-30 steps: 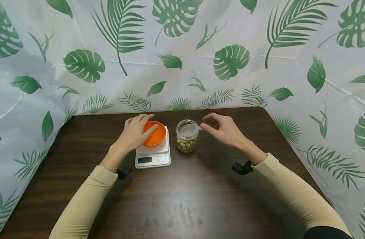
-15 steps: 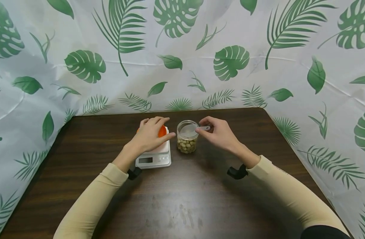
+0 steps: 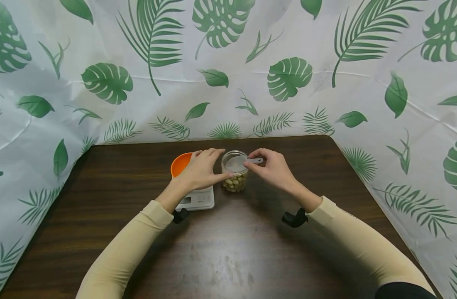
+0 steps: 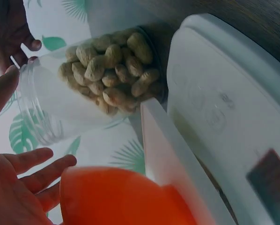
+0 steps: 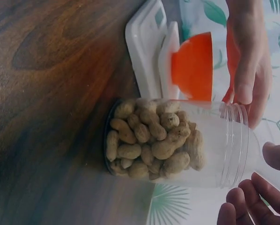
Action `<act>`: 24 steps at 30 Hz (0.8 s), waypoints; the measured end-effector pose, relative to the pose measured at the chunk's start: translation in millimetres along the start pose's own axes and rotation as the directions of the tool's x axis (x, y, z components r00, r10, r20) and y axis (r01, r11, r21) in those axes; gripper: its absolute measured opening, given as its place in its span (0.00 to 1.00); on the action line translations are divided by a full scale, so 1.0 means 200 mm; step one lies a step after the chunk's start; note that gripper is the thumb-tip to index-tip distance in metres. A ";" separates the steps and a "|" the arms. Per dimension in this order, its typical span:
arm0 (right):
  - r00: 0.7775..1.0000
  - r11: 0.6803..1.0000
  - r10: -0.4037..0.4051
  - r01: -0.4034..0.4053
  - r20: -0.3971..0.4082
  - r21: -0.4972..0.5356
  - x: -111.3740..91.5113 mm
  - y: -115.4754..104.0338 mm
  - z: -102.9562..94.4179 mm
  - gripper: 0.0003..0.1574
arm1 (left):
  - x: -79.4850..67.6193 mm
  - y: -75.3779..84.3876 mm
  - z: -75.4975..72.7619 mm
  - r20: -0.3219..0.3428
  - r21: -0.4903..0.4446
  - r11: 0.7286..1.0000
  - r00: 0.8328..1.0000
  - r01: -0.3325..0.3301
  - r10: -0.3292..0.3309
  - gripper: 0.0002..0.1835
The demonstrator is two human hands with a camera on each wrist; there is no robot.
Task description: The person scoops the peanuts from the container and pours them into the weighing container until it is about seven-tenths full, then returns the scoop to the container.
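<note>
A clear jar [image 3: 234, 182] partly filled with unshelled peanuts [image 5: 154, 140] stands upright on the table. My right hand [image 3: 272, 167] pinches the handle of a translucent plastic scoop [image 3: 256, 160], whose pale bowl end lies at the jar's mouth. Beside the jar on the left, my left hand [image 3: 203, 170] has its thumb and fingers spread around the jar's upper part; the left wrist view shows the fingers [image 4: 46, 168] apart from the wall, and whether the thumb touches is unclear. Partly hidden behind that hand, an orange bowl [image 3: 181, 164] sits on a white kitchen scale [image 3: 200, 200].
The scale stands close to the jar's left side, its display [image 4: 273, 176] facing the near edge. A dark wooden table [image 3: 232, 249] carries everything. Behind it hangs a white leaf-patterned sheet [image 3: 228, 104], which also runs along both sides.
From above the orange bowl, my left hand has moved right to the jar, uncovering the bowl's left side. My right hand has shifted slightly left, with more of the scoop's handle showing.
</note>
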State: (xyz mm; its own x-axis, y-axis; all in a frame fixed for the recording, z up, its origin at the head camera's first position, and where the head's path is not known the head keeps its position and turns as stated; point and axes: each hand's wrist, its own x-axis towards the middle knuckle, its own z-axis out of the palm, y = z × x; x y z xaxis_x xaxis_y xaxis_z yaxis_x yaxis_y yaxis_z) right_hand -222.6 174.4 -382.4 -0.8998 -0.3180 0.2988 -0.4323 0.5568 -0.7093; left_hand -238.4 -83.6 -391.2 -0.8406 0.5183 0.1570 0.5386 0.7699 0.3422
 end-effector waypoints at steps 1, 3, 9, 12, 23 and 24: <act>1.000 1.000 0.007 -0.007 -0.002 0.006 0.00 0.00 0.00 0.14 | 0.01 0.00 0.00 0.001 -0.003 1.000 1.000 -0.001 0.001 0.49; 1.000 1.000 0.017 -0.017 -0.007 0.013 0.00 0.00 0.00 0.14 | 0.02 0.01 0.01 0.004 -0.011 1.000 1.000 -0.001 0.001 0.49; 0.999 0.999 0.029 -0.027 -0.030 0.042 0.01 0.01 0.01 0.14 | 0.04 0.03 0.02 0.013 -0.047 0.999 1.000 0.008 -0.007 0.50; 0.998 0.997 0.040 -0.038 -0.040 0.061 0.02 0.02 0.01 0.14 | 0.05 0.03 0.03 0.013 -0.062 0.998 1.000 0.008 -0.007 0.51; 0.992 0.973 0.126 -0.123 -0.005 0.196 0.02 -0.06 -0.02 0.16 | 0.09 0.02 0.05 0.020 -0.101 0.995 1.000 0.003 -0.001 0.51; 0.991 0.970 0.131 -0.128 -0.003 0.207 0.03 -0.03 -0.01 0.16 | 0.10 0.02 0.05 0.020 -0.104 0.995 1.000 0.004 -0.002 0.51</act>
State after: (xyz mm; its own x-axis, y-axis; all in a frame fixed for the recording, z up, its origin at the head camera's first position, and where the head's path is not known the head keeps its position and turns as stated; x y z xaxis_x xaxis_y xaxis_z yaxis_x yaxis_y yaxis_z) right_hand -225.6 170.9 -374.2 -0.9489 -0.2397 0.2051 -0.2921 0.4219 -0.8583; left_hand -251.6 -66.0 -396.3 -0.8402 0.5245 0.1377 0.5266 0.7288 0.4377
